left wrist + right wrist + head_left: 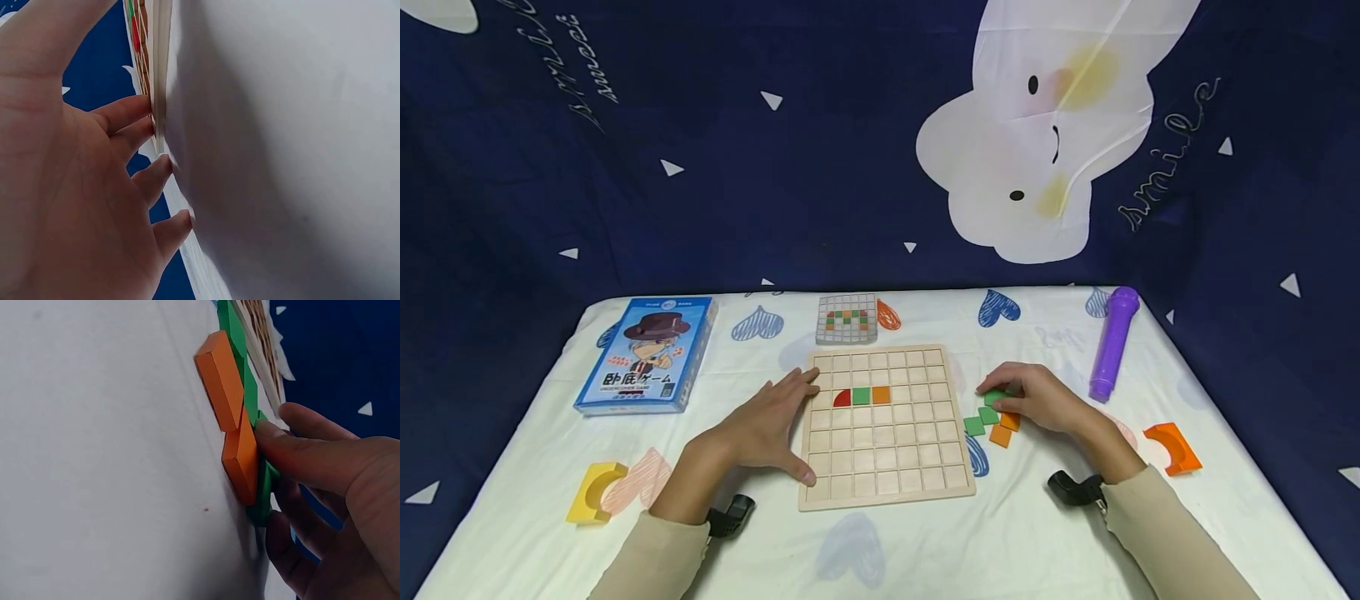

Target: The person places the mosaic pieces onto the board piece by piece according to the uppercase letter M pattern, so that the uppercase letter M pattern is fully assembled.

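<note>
A wooden grid board (883, 458) lies in the middle, holding a red quarter-round tile (843, 398), a green square (861, 396) and an orange square (881, 395) in one row. Spread fingers of my left hand (763, 425) rest along its left edge, thumb near the lower corner; in the left wrist view fingertips (142, 106) touch the board's side. Right of the board, my right hand (1045, 398) pinches a green tile (995, 397) between thumb and fingers. Beside it lie other green tiles (974, 426) and orange tiles (1000, 436), seen edge-on in the right wrist view.
Behind the board lies a small pattern card (847, 332) with a coloured grid. A blue game box (647, 358) stands at the left, a yellow arch block (591, 497) nearer. On the right are a purple microphone-shaped tube (1112, 346) and an orange arch block (1180, 450).
</note>
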### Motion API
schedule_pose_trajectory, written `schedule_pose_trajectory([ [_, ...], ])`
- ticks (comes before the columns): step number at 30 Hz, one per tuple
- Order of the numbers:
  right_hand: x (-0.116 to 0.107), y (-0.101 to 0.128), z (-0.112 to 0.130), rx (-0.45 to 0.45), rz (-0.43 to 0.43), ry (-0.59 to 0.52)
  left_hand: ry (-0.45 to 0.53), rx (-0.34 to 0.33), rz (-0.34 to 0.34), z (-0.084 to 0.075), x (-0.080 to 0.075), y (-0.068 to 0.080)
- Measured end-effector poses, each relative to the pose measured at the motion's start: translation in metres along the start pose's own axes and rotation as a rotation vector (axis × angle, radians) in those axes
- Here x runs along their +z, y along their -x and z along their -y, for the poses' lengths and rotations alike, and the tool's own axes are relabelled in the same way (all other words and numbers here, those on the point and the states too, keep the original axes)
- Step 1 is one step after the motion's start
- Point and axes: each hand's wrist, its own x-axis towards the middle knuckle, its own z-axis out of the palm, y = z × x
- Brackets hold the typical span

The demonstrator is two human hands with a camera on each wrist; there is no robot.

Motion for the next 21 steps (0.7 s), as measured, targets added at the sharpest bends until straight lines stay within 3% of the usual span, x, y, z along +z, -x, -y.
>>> schedule_pose_trajectory([
  [11, -0.005, -0.003, -0.001, 0.019, -0.013, 0.074, -0.008, 0.000, -0.004, -0.001, -0.001, 0.000],
  [21, -0.010, -0.007, 0.007, 0.020, -0.066, 0.018, -0.015, -0.016, 0.006, -0.003, -0.001, 0.000],
])
